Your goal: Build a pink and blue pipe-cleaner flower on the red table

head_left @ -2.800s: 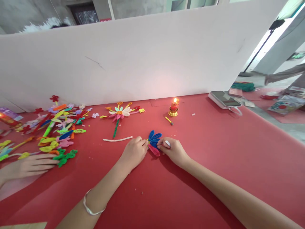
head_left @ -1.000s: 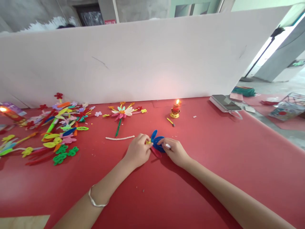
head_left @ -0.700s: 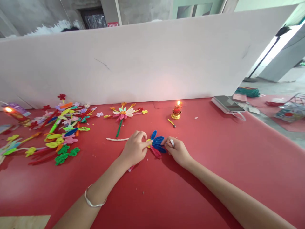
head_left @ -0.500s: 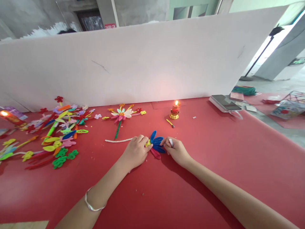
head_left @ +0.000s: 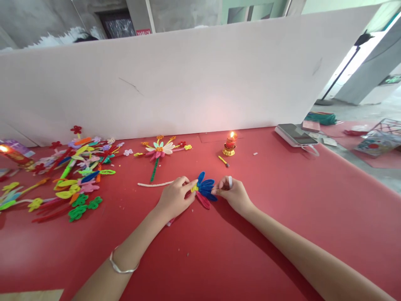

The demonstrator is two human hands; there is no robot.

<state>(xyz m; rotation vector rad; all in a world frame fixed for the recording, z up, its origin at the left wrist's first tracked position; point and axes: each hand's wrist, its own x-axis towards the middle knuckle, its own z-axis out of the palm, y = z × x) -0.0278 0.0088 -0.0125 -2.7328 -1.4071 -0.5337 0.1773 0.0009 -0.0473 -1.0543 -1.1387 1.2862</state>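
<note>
Flat on the red table lies a pipe-cleaner flower (head_left: 206, 187) with blue loop petals, a crimson petal (head_left: 203, 200) and a yellow centre (head_left: 194, 189). My left hand (head_left: 175, 197) is closed on its left side, thumb and index finger at the yellow centre. From the right, my right hand (head_left: 234, 194) pinches the tip of a blue petal; a white ring is on one finger. A white pipe cleaner (head_left: 153, 184) runs out from behind my left hand. Part of a pink piece shows under my left wrist.
A lit red candle (head_left: 230, 143) in a gold holder stands behind my hands, with a short yellow stick (head_left: 223, 161) before it. A finished-looking flower (head_left: 159, 150) and a pile of pipe-cleaner pieces (head_left: 84, 161) lie left. Another candle (head_left: 14, 156) burns far left. A phone (head_left: 296, 134) lies right.
My left index finger has straightened along the flower's centre and the thumb has drawn back. My right fingers have turned slightly, still at the blue petals. The flower has hardly moved.
</note>
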